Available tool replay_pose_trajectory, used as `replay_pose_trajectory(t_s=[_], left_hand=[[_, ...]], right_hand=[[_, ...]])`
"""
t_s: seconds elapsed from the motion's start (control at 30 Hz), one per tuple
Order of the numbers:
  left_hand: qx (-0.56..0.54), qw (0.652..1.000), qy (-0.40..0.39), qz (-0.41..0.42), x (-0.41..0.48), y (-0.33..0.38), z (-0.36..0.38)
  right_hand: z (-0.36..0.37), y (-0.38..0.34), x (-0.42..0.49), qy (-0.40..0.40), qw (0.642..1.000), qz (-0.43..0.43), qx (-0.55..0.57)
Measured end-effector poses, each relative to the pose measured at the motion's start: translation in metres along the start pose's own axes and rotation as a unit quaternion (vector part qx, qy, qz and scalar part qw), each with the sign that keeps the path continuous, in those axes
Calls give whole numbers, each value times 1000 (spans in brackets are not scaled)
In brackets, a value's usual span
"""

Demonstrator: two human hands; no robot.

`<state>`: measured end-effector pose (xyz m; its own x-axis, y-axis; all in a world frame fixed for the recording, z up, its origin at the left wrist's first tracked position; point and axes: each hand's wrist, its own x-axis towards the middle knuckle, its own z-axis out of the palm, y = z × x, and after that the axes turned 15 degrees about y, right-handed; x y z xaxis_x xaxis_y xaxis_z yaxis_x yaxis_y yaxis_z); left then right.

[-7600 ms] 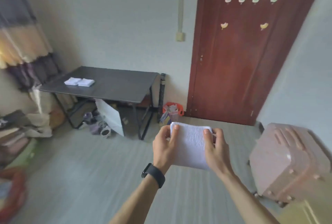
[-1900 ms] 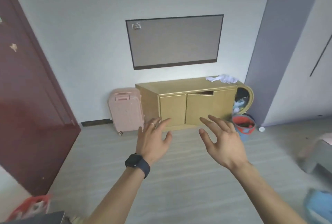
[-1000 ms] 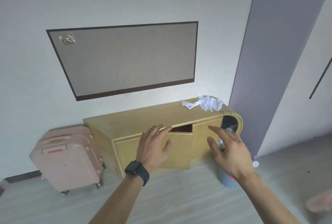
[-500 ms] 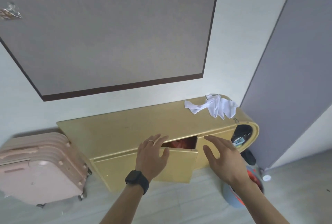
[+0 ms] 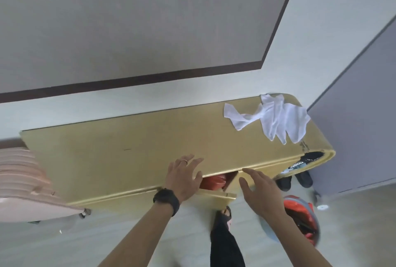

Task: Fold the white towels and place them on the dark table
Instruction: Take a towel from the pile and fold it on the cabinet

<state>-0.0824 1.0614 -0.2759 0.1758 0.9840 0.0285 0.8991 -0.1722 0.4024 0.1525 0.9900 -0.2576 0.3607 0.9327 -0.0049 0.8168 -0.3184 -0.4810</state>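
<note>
Head view: white towels (image 5: 276, 121) lie crumpled and unfolded at the right end of the yellow cabinet (image 5: 128, 155) top, well apart from both hands. Left hand (image 5: 184, 177) and right hand (image 5: 260, 191) hang at the front edge, fingers (image 5: 184, 159) spread, holding nothing, likely staged to reach for the towels. Cabinet door (image 5: 216, 195) ajar below them. Dark table not in view.

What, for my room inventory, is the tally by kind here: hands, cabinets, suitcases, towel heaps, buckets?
Hands: 2, the left hand and the right hand
yellow cabinet: 1
pink suitcase: 1
white towel heap: 1, the number of towels in it unclear
blue bucket: 1
Total: 6
</note>
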Motion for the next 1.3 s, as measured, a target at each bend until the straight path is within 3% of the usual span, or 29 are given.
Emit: replay_pose_trajectory(t_s=[0.2,0.43,0.6,0.73,0.83,0.93,1.07,1.13,1.3], left_hand=[[28,995,-40,-84,86,10,53],[53,981,-106,-152,154,-13,120],[72,965,-172,-181,172,-38,165],[82,962,-186,-180,167,-44,179],[60,961,-196,-187,172,-42,171],[6,973,-162,-164,185,-29,146],[-84,994,-42,-58,197,7,100],[-118,993,-22,-19,199,23,80],[-130,991,1,-17,196,39,30]], right_hand=[[53,29,147,-90,995,2,-32],[121,44,279,-107,992,18,-71],[171,59,312,-94,988,23,-119],[186,65,304,-56,987,-51,-143],[183,62,288,-82,988,-96,-91],[155,45,271,-117,989,-93,-3],[99,16,256,-95,987,-93,90],[71,-2,252,-108,983,-77,124],[19,-37,246,-112,976,-78,169]])
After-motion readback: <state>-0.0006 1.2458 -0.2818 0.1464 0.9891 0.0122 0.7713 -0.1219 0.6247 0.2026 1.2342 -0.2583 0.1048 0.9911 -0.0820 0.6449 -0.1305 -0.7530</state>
